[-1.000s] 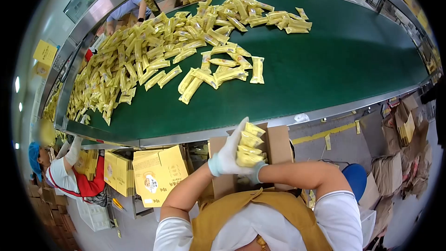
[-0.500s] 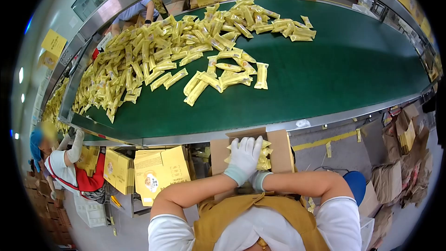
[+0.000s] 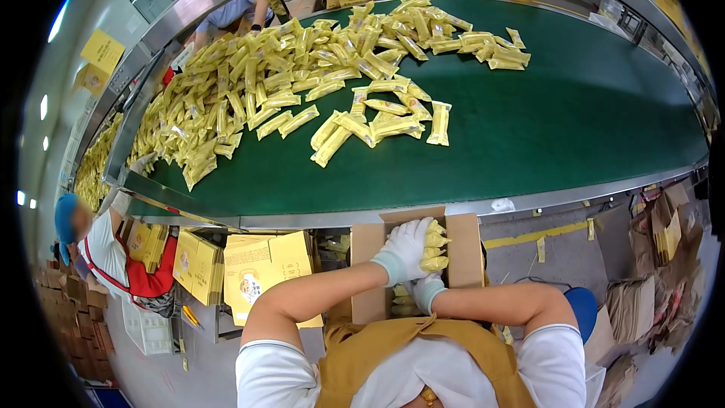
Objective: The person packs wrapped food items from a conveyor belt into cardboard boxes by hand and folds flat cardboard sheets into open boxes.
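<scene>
An open cardboard box (image 3: 466,245) stands against the near edge of the green belt (image 3: 521,147), its flaps spread. Over it, my left hand (image 3: 406,251), in a white glove, is closed round the left side of a row of yellow packets (image 3: 435,245). My right hand (image 3: 428,289), also gloved, is just below, inside the box opening; its fingers are partly hidden and what they hold cannot be made out. More packets (image 3: 404,302) show inside the box beneath my hands. A large heap of yellow packets (image 3: 249,75) covers the belt's left part.
Flat yellow cartons (image 3: 264,268) are stacked left of the box. A co-worker in a blue cap (image 3: 106,253) reaches to the belt at far left. Other people work across the belt. Folded brown cardboard (image 3: 630,306) and a blue stool (image 3: 582,311) are at right.
My left hand went from the packets' side to over them, then back to their left side as they lowered into the box. The whole view has shifted slightly.
</scene>
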`<state>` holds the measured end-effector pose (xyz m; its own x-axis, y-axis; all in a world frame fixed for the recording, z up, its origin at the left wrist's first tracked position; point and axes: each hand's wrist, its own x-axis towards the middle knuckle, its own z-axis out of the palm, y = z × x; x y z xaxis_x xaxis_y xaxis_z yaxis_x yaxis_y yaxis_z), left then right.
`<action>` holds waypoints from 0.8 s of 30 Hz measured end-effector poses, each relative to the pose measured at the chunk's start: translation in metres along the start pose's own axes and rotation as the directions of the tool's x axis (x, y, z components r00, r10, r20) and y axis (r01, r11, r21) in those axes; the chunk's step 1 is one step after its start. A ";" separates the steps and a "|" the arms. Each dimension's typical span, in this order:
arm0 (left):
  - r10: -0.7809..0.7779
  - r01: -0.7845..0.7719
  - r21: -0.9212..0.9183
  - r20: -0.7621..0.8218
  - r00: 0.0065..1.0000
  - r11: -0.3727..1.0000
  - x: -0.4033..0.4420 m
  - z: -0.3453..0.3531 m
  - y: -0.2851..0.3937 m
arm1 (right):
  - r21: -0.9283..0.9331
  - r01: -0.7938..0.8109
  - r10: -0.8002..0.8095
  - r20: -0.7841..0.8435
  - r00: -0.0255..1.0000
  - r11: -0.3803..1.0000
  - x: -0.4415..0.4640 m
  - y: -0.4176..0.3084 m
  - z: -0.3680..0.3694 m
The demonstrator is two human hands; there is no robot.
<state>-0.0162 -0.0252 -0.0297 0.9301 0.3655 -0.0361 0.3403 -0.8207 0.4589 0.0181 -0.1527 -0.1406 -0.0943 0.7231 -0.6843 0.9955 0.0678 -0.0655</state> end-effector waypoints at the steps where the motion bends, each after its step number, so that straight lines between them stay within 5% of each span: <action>1: 0.007 -0.008 0.041 0.025 1.000 0.999 0.000 0.002 0.000 | 0.017 -0.015 0.015 -0.001 1.000 1.000 -0.001 -0.001 -0.001; 7: -0.034 -0.029 0.486 0.121 0.992 0.874 0.012 0.047 -0.002 | 0.020 -0.006 0.003 0.135 0.991 1.000 -0.011 0.003 -0.034; 10: -0.088 -0.057 0.496 0.265 0.960 0.866 0.020 0.048 0.007 | 0.004 -0.001 0.001 0.152 0.988 1.000 -0.012 0.000 -0.040; 13: -0.119 -0.049 0.488 0.308 0.944 0.872 0.031 0.082 -0.012 | 0.017 -0.045 0.045 -0.032 0.998 0.999 0.026 -0.005 0.007; 16: -0.135 -0.078 0.392 0.487 0.863 0.917 0.038 0.063 -0.009 | -0.011 0.104 -0.104 -0.133 0.986 0.995 0.011 0.015 0.006; 18: -0.093 -0.194 0.377 0.624 0.776 0.906 0.036 0.017 0.005 | 0.040 0.253 -0.254 0.027 0.967 0.967 -0.031 0.039 -0.055; 20: -0.037 -0.340 0.272 0.825 0.563 0.900 0.044 -0.034 0.013 | 0.222 0.344 -0.403 0.335 0.852 0.912 -0.077 0.060 -0.146; 22: 0.190 -0.088 -0.169 0.888 0.419 0.982 0.058 -0.099 -0.007 | 0.671 0.486 -0.584 -0.096 0.806 0.560 -0.116 0.109 -0.180; 23: 0.434 -0.085 -0.487 0.667 0.605 0.869 0.051 -0.117 -0.038 | 0.769 0.508 -0.519 -0.273 0.810 0.388 -0.115 0.135 -0.178; 24: 0.521 0.030 -0.692 0.570 0.636 0.721 0.052 -0.159 -0.050 | 0.817 0.540 -0.414 -0.429 0.803 0.201 -0.112 0.160 -0.178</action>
<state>-0.0066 0.1047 0.0870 0.8471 -0.4453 -0.2901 0.1779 -0.2768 0.9443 0.1880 -0.1001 0.0550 -0.4875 0.8473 -0.2109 0.1482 -0.1577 -0.9763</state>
